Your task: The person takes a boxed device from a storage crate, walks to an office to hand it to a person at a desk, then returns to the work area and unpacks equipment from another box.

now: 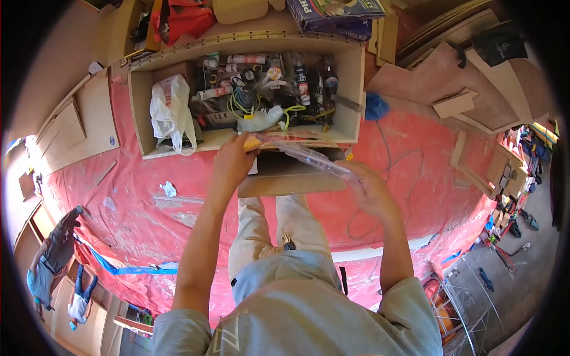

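Note:
A long clear plastic package (314,159) spans between my two hands, above an open cardboard box (279,188). My left hand (233,160) is closed at the package's orange-tinted left end, beside the box's left edge. The fingers of my right hand (371,188) close around its other end; that hand is slightly blurred. What the package contains cannot be made out. Just beyond stands a wooden crate (358,77) full of tubes, cables and wrapped items, with a white plastic bag (171,110) at its left side.
A red sheet (409,184) covers the floor, with a thin cable lying on the right. Behind the crate is a purple printed box (335,13). Board offcuts (439,77) lie at the upper right. Two people (80,302) are at the far left. A metal frame (466,302) stands lower right.

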{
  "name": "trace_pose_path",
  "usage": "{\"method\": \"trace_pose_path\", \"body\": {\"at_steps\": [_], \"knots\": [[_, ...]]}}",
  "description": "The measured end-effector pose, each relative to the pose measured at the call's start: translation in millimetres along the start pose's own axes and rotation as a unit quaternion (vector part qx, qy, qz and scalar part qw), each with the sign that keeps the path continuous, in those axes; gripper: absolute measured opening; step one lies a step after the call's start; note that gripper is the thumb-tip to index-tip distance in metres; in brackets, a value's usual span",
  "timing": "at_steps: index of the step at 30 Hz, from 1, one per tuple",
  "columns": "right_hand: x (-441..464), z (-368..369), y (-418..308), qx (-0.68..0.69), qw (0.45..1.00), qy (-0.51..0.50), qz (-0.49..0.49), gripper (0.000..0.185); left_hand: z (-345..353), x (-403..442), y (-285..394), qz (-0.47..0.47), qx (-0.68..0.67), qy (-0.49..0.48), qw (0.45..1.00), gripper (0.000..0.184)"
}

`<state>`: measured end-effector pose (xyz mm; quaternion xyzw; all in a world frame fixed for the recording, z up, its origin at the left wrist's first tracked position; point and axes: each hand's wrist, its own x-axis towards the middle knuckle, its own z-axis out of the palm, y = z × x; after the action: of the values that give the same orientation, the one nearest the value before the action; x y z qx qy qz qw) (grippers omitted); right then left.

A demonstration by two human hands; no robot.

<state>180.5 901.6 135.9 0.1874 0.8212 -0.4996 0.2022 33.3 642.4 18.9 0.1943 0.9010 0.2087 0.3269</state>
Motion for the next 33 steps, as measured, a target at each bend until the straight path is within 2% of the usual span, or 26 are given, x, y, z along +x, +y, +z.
{"method": "trace_pose_path", "body": {"at_steps": [2,3,6,7,9,10,12,15,17,18,19,21,22,23,25,28,31,33], "knots": [[-2.7,-4.6,8.1,0.037,0.999,0.011,0.038,0.025,11.5,-11.7,-1.6,0.006,-0.04,0.129,0.991,0.073],[-3.4,-5.0,11.2,0.048,0.998,0.018,0.044,0.027,13.0,-15.1,0.4,-0.006,-0.071,0.116,0.991,0.095],[-3.0,3.1,17.2,0.086,0.994,0.057,0.036,0.031,27.5,-27.5,3.9,-0.11,-0.28,0.179,0.937,0.103],[-2.2,6.2,19.7,0.099,0.992,0.072,0.03,0.031,37.6,-31.1,0.2,-0.127,-0.291,0.19,0.929,0.105],[-2.6,9.7,31.4,0.115,0.988,0.065,0.081,0.033,58.2,-38.7,-6.6,-0.162,-0.314,0.208,0.912,0.11],[-1.7,10.3,34.9,0.124,0.985,0.06,0.107,0.034,61.3,-43.2,-2.6,-0.16,-0.257,0.203,0.931,0.11],[2.3,12.1,34.5,0.049,0.994,0.086,0.05,0.034,66.0,-50.7,2.4,-0.154,-0.139,0.186,0.96,0.109],[10.9,12.0,34.9,-0.101,0.983,0.138,-0.061,0.037,66.2,-52.8,-6.3,-0.177,-0.19,0.055,0.964,0.101],[20.1,9.7,40.7,-0.062,0.988,0.127,-0.055,0.04,63.2,-53.3,-8.0,-0.164,-0.206,0.055,0.963,0.089],[23.1,10.6,47.5,0.035,0.995,0.095,-0.004,0.041,61.5,-55.1,-8.9,-0.158,-0.214,0.054,0.963,0.083],[26.1,10.4,51.8,0.13,0.988,0.063,0.048,0.042,67.3,-56.3,-16.0,-0.113,-0.205,0.093,0.968,0.075],[31.4,5.6,54.0,0.149,0.984,0.002,0.093,0.046,77.7,-56.9,-33.3,-0.019,-0.185,0.168,0.968,0.061],[34.2,3.1,54.3,0.157,0.98,-0.027,0.115,0.048,75.2,-58.4,-40.3,-0.056,-0.267,0.132,0.953,0.054],[36.2,4.4,51.6,0.156,0.983,0.009,0.095,0.045,71.5,-62.6,-48.6,-0.094,-0.345,0.093,0.929,0.048],[39.1,11.5,44.6,0.153,0.984,0.077,0.058,0.042,78.1,-61.4,-63.0,-0.075,-0.441,0.134,0.884,0.035],[40.5,10.2,66.0,0.229,0.968,0.048,0.095,0.039,78.2,-58.9,-82.7,-0.165,-0.482,0.087,0.856,0.035],[42.9,2.0,62.2,0.2,0.966,0.083,0.144,0.034,64.0,-56.9,-72.2,-0.19,-0.537,0.135,0.811,0.039],[41.2,2.2,73.8,0.222,0.956,0.116,0.155,0.032,55.5,-52.9,-63.7,-0.227,-0.534,0.131,0.804,0.046]]}}
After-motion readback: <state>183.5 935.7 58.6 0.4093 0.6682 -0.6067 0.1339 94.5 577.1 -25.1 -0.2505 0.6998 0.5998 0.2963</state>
